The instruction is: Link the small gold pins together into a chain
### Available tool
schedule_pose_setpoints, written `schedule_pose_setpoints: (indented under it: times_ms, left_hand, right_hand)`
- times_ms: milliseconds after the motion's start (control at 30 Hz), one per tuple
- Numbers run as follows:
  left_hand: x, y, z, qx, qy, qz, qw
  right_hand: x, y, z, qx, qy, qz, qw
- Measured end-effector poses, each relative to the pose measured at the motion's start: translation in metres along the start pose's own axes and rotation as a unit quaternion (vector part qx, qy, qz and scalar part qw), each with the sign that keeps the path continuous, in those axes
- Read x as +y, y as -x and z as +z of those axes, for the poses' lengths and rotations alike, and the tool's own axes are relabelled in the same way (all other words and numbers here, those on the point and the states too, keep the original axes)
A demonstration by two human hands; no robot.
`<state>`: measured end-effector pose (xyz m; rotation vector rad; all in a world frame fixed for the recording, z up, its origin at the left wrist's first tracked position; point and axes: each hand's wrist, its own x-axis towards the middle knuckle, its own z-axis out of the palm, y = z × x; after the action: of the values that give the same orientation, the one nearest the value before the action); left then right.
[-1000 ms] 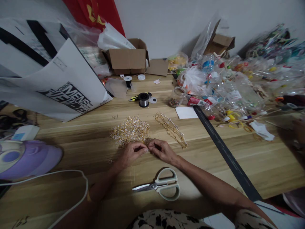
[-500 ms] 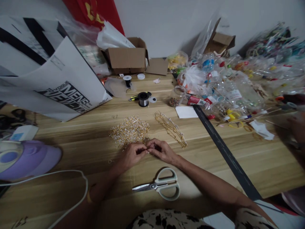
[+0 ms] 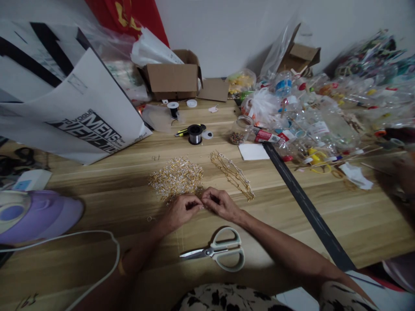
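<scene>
My left hand (image 3: 184,210) is closed in a pinch at the front edge of a heap of gold and clear beaded pieces (image 3: 177,177). Fingertip to fingertip with it, my right hand (image 3: 221,203) pinches too. A tiny pale speck shows between the fingertips; what they hold is too small to name. Faint thin strands (image 3: 180,242) hang below my left wrist. Scissors (image 3: 215,251) with cream handles lie nearer me, blades pointing left. Beyond my right hand rest gold beaded chains (image 3: 231,175). A small ring (image 3: 149,219) lies left of my left hand.
Wire spools (image 3: 195,134), a cutter (image 3: 181,131) and a bead jar (image 3: 240,130) stand behind. Plastic bottles (image 3: 320,125) crowd the right, past a dark strip (image 3: 306,203). A paper bag (image 3: 74,116), purple appliance (image 3: 45,216) and white cord (image 3: 97,233) occupy the left. Another person's hand (image 3: 405,170) shows at far right.
My fingertips have shifted very slightly to the right, still pinched close together. The beaded heap, chains and scissors lie as before.
</scene>
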<state>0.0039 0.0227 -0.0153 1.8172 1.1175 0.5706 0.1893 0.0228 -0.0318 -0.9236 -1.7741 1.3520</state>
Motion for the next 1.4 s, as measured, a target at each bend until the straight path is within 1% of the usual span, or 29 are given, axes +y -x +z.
schedule_pose_setpoints:
  times_ms: [167, 367, 533, 667, 767, 900, 1000, 1100, 1200, 1267, 1400]
  left_hand:
    - [-0.0010, -0.0003, -0.0006, 0.000, -0.018, 0.001, 1.000]
    - [0.0016, 0.0006, -0.0013, -0.007, -0.024, 0.021, 0.999]
    - [-0.0008, 0.0012, 0.0000, -0.012, -0.021, 0.024, 0.999]
    - [-0.0032, 0.0009, -0.0006, 0.002, -0.044, 0.015, 0.999]
    - [-0.0029, 0.0006, -0.0015, 0.009, -0.032, 0.007, 0.999]
    - [-0.0006, 0.0004, -0.0026, 0.000, 0.001, -0.004, 1.000]
    - [0.0016, 0.0001, -0.0038, 0.001, 0.001, -0.006, 1.000]
    - [0.0038, 0.0001, -0.0050, 0.002, -0.032, -0.001, 0.999]
    - [0.0041, 0.0002, -0.0052, -0.004, -0.050, 0.015, 0.999]
    - [0.0023, 0.0002, -0.0044, 0.000, -0.049, 0.023, 0.999]
    - [-0.0032, -0.0001, -0.0016, 0.008, -0.056, 0.024, 0.998]
  right_hand:
    - [-0.0016, 0.0001, -0.0003, 0.000, 0.004, 0.006, 1.000]
    - [-0.0049, 0.0017, 0.0013, -0.018, 0.111, -0.024, 0.993]
    - [-0.0040, 0.0024, 0.0040, -0.005, 0.175, -0.056, 0.983]
    - [-0.0019, 0.0020, 0.0032, -0.010, 0.170, -0.075, 0.982]
    - [-0.0014, 0.0011, 0.0015, -0.007, 0.146, -0.061, 0.987]
    - [-0.0034, -0.0007, -0.0006, 0.005, 0.100, -0.041, 0.994]
    - [-0.0047, -0.0011, -0.0014, 0.004, 0.084, -0.032, 0.996]
    - [-0.0038, -0.0004, -0.0006, 0.004, 0.102, -0.032, 0.994]
    - [-0.0027, 0.0004, 0.0010, -0.002, 0.146, -0.041, 0.988]
    - [-0.0031, 0.0007, 0.0017, -0.015, 0.166, -0.053, 0.985]
    - [-0.0042, 0.0006, 0.0015, -0.044, 0.163, -0.073, 0.983]
